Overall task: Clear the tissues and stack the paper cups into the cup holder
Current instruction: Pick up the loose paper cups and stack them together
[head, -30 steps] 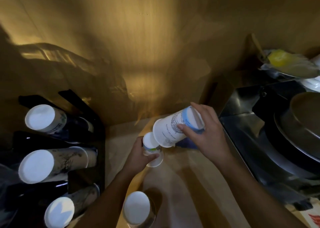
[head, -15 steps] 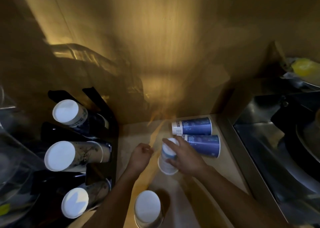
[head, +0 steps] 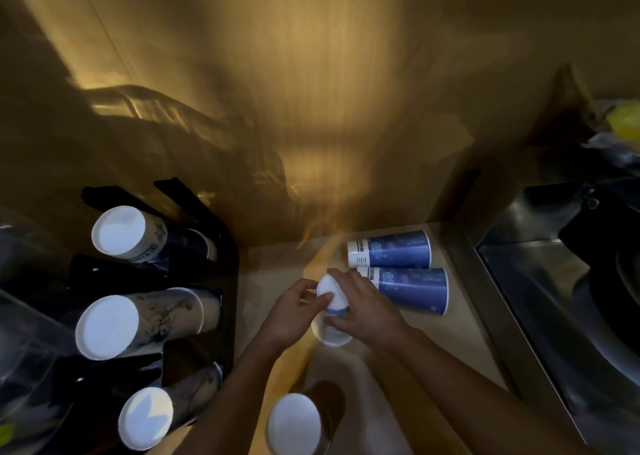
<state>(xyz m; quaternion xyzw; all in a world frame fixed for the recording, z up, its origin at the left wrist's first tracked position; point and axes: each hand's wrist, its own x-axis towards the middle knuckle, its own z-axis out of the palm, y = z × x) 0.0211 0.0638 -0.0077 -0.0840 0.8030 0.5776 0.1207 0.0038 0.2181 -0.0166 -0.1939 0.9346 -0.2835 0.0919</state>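
Observation:
A small white and blue paper cup (head: 331,311) stands upside down on the wooden counter (head: 464,347). My left hand (head: 294,311) grips it from the left and my right hand (head: 363,307) from the right. Just behind them, two tall blue cups (head: 389,248) (head: 414,289) lie on their sides. Another upside-down cup stack (head: 294,423) stands near the bottom edge. The black cup holder (head: 221,264) on the left holds three stacks of cups (head: 119,230) (head: 108,326) (head: 145,418), bases toward me. No tissues are visible.
A wooden wall rises behind the counter. To the right lies a steel sink (head: 554,281) with a dark pan in it. A yellow item (head: 627,122) sits at the far right. Clear plastic (head: 24,350) shows at the left edge.
My right hand has set down the large cup it held. Both hands have closed on the small cup. The view has shifted to the left.

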